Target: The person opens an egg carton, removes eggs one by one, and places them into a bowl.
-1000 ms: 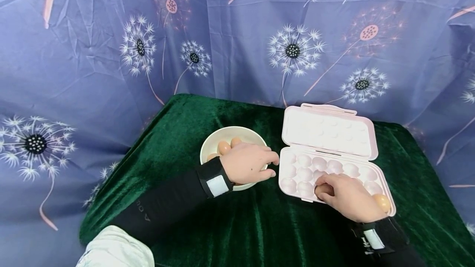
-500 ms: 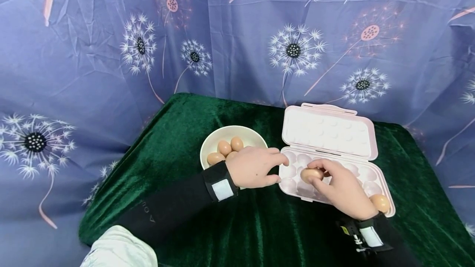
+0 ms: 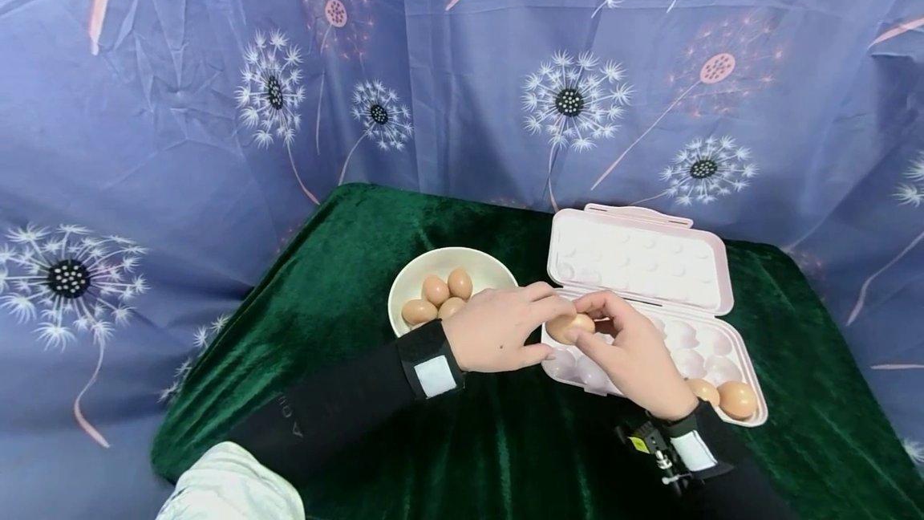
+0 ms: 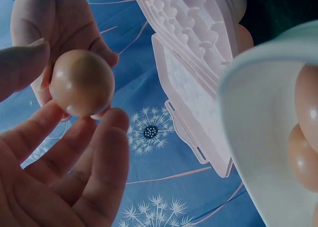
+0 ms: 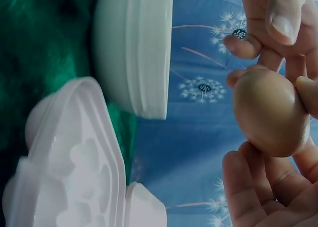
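A brown egg (image 3: pixel 570 329) is pinched between the thumb and fingers of my right hand (image 3: pixel 638 359), above the left end of a pink egg carton (image 3: pixel 715 339). My left hand (image 3: pixel 498 331) reaches across the bowl's near right side toward the same egg. Its fingertips meet or nearly meet the egg (image 4: pixel 82 83), while its thumb (image 5: pixel 283 26) stays apart from it. In the cream bowl (image 3: pixel 400 279) lie several brown eggs (image 3: pixel 435 290), partly hidden by my left hand. Two more eggs (image 3: pixel 738 400) sit in the carton's near right corner.
The carton's lid (image 3: pixel 638 259) lies folded back behind its cups. Dark green velvet cloth (image 3: pixel 325 263) covers the table. A blue dandelion-print curtain (image 3: pixel 476 103) hangs behind and beside it.
My right hand has lifted the egg out of the carton and carried it left to my left hand. A second egg at the near right corner has come into view. The left hand has shifted slightly right.
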### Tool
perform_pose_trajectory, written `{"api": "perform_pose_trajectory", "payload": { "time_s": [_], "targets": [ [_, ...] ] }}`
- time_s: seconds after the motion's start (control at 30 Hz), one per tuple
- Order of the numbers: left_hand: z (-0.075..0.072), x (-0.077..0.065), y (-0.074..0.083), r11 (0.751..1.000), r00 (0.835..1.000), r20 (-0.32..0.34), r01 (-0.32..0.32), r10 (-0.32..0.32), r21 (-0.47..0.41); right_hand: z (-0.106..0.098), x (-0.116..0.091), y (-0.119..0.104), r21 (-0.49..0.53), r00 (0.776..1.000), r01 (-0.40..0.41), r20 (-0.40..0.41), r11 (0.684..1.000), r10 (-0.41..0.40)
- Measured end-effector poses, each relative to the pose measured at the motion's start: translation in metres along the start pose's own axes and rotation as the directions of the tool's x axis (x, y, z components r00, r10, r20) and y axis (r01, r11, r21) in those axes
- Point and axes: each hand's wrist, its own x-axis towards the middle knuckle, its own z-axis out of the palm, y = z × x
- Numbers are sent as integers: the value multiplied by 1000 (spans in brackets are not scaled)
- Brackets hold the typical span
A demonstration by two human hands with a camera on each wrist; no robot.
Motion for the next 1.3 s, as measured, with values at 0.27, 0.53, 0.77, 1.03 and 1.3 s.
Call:
{"api": "perform_pose_trajectory", "payload": {
  "time_s": [0.27, 0.53, 0.77, 1.03, 1.3],
  "targets": [
    [1, -1, 0, 1000, 999, -48, -19, 19, 2, 8, 4, -5, 232, 998, -60, 43, 971, 52],
    [1, 0, -1, 999, 995, -98, -36, 37, 4, 14, 6, -9, 314, 997, -75, 20, 946, 72],
    [-5, -1, -3, 999, 996, -81, -32, 35, 34, 16, 8, -11, 332, 998, -57, 31, 942, 50],
    [-16, -2, -9, 996, 997, -43, -63, 65, 57, 12, 11, -10, 231, 999, 0, 38, 973, -9],
    [-29, -10, -31, 995, 997, 47, 58, -62, 83, 7, 7, -2, 139, 999, -30, 44, 990, 24]
  ]
}}
